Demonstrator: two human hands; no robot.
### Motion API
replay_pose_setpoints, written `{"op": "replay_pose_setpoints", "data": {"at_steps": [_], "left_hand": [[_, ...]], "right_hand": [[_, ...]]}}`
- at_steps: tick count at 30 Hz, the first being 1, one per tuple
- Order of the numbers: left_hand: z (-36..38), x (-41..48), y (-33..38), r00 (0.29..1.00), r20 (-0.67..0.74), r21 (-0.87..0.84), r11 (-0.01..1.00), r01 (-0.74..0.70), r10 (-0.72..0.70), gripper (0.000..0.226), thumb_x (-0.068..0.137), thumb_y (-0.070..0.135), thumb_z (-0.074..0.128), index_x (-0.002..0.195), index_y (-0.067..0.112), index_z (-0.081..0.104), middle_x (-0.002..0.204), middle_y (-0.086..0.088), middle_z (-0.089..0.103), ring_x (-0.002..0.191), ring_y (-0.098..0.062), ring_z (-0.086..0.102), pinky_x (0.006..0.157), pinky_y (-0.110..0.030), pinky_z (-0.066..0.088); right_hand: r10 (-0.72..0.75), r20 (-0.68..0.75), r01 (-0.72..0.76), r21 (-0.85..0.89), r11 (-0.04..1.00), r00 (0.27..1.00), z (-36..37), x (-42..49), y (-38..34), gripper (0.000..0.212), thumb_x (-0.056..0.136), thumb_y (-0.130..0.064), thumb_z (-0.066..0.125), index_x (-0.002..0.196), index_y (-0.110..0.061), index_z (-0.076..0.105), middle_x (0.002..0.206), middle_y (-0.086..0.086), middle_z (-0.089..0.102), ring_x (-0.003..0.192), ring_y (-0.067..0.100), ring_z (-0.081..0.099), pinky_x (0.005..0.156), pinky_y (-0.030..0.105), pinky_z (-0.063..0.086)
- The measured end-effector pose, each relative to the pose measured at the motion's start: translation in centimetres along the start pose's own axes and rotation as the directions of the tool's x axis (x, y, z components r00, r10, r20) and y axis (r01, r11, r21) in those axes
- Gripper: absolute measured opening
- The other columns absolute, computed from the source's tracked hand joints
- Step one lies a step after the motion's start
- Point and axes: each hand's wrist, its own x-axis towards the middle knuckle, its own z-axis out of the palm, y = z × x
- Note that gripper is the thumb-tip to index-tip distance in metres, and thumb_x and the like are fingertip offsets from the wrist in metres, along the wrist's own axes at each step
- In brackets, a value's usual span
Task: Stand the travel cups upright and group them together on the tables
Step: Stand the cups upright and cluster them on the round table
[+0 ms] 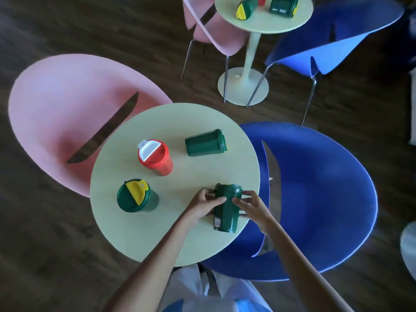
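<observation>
Largest first: pink chair (67,104) at left, blue chair (326,188) at right, both close against the round near tabletop (175,122). Far tabletop (270,24) at top of view, second pink chair (209,34) and second blue chair (337,37) either side of it.

Four cups on the near tabletop:
- Held green cup (226,212) near the right edge, on its side, lid end pointing away, base toward the camera. Cannot tell whether resting on the surface or just off it. Left hand (202,206) on its left flank, right hand (252,206) on its right flank. Fingers (239,202) of both curled round the body, tips nearly meeting over it, cup squarely between the two hands.
- Second green cup (204,143) on its side further back, well apart from both hands.
- Red cup (155,157) upright, white flip lid, mid-table.
- Yellow-lidded green cup (135,195) upright, front left.

Far tabletop: yellow-lidded far cup (246,7) and plain green far cup (282,5), both on their sides.
</observation>
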Motion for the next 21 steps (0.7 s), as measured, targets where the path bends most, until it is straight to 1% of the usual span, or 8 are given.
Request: {"op": "replay_pose_setpoints", "data": {"at_steps": [2, 5, 8, 11, 13, 15, 18, 21], "left_hand": [[-0.2, -0.1, 0.1, 1.000, -0.015, 0.005, 1.000, -0.023, 0.023, 0.055, 0.065, 0.042, 0.081, 0.108, 0.021, 0.055, 0.106, -0.003, 0.066, 0.095, -0.017, 0.066, 0.085, -0.037, 0.057], [-1.0, -0.8, 1.2, 0.990, -0.073, 0.013, 0.993, -0.116, 0.117, 0.054, 0.066, 0.039, 0.082, 0.109, 0.020, 0.056, 0.105, -0.003, 0.065, 0.089, -0.011, 0.065, 0.072, -0.025, 0.055], [-2.8, -1.7, 3.1, 0.972, -0.081, -0.016, 0.975, -0.222, 0.220, 0.069, 0.053, 0.047, 0.081, 0.112, 0.022, 0.056, 0.109, 0.001, 0.065, 0.093, -0.011, 0.068, 0.079, -0.026, 0.054], [-4.6, -2.4, 4.7, 0.951, -0.071, -0.028, 0.953, -0.303, 0.300, 0.060, 0.061, 0.033, 0.082, 0.115, 0.030, 0.056, 0.111, 0.007, 0.063, 0.100, -0.011, 0.067, 0.081, -0.023, 0.051], [-5.3, -2.8, 5.1, 0.936, -0.085, -0.026, 0.938, -0.345, 0.342, 0.058, 0.060, 0.032, 0.083, 0.111, 0.039, 0.055, 0.112, 0.012, 0.062, 0.102, -0.009, 0.065, 0.084, -0.026, 0.053], [-5.7, -2.8, 4.8, 0.926, -0.107, -0.037, 0.929, -0.367, 0.362, 0.063, 0.054, 0.037, 0.083, 0.110, 0.040, 0.054, 0.114, 0.011, 0.062, 0.104, -0.011, 0.064, 0.086, -0.030, 0.054], [-5.9, -2.9, 3.7, 0.916, -0.141, -0.042, 0.922, -0.384, 0.375, 0.069, 0.051, 0.038, 0.084, 0.113, 0.036, 0.054, 0.116, 0.007, 0.062, 0.105, -0.015, 0.064, 0.088, -0.031, 0.055], [-5.5, -3.0, 2.7, 0.910, -0.150, -0.022, 0.919, -0.394, 0.386, 0.075, 0.052, 0.037, 0.085, 0.120, 0.029, 0.053, 0.118, 0.003, 0.063, 0.104, -0.016, 0.065, 0.089, -0.032, 0.055]], "right_hand": [[-0.027, -0.007, 0.028, 0.028, 0.999, 1.000, 0.1, 0.0, -0.4, 0.052, 0.081, -0.028, 0.073, 0.124, -0.014, 0.047, 0.108, 0.009, 0.061, 0.097, 0.021, 0.066, 0.082, 0.039, 0.057], [-0.125, -0.009, 0.125, 0.019, 0.992, 0.992, 0.1, 0.2, -1.6, 0.056, 0.078, -0.023, 0.077, 0.126, -0.015, 0.047, 0.113, 0.009, 0.060, 0.097, 0.022, 0.066, 0.083, 0.039, 0.057], [-0.250, 0.053, 0.250, 0.014, 0.968, 0.967, 0.1, 0.4, -4.0, 0.062, 0.076, -0.013, 0.077, 0.130, -0.018, 0.048, 0.118, 0.004, 0.060, 0.101, 0.020, 0.066, 0.087, 0.039, 0.055], [-0.359, 0.094, 0.361, -0.007, 0.933, 0.929, 0.5, 0.5, -6.6, 0.065, 0.075, -0.005, 0.076, 0.132, -0.018, 0.047, 0.122, -0.001, 0.060, 0.107, 0.016, 0.063, 0.088, 0.032, 0.054], [-0.410, 0.109, 0.412, 0.005, 0.911, 0.906, 0.9, 0.7, -7.6, 0.064, 0.075, -0.001, 0.076, 0.131, -0.017, 0.048, 0.125, -0.001, 0.059, 0.109, 0.015, 0.061, 0.087, 0.029, 0.054], [-0.437, 0.125, 0.437, 0.024, 0.899, 0.891, 1.4, 0.8, -7.8, 0.062, 0.075, 0.003, 0.075, 0.128, -0.017, 0.048, 0.127, 0.000, 0.057, 0.112, 0.016, 0.060, 0.084, 0.025, 0.054], [-0.446, 0.147, 0.444, 0.043, 0.895, 0.883, 2.1, 1.2, -7.2, 0.061, 0.075, 0.006, 0.073, 0.122, -0.023, 0.048, 0.127, -0.002, 0.054, 0.116, 0.018, 0.056, 0.081, 0.020, 0.053], [-0.440, 0.169, 0.441, 0.029, 0.897, 0.882, 2.2, 1.5, -5.9, 0.063, 0.073, 0.004, 0.076, 0.120, -0.028, 0.049, 0.128, -0.006, 0.054, 0.122, 0.017, 0.053, 0.088, 0.030, 0.054]]}}
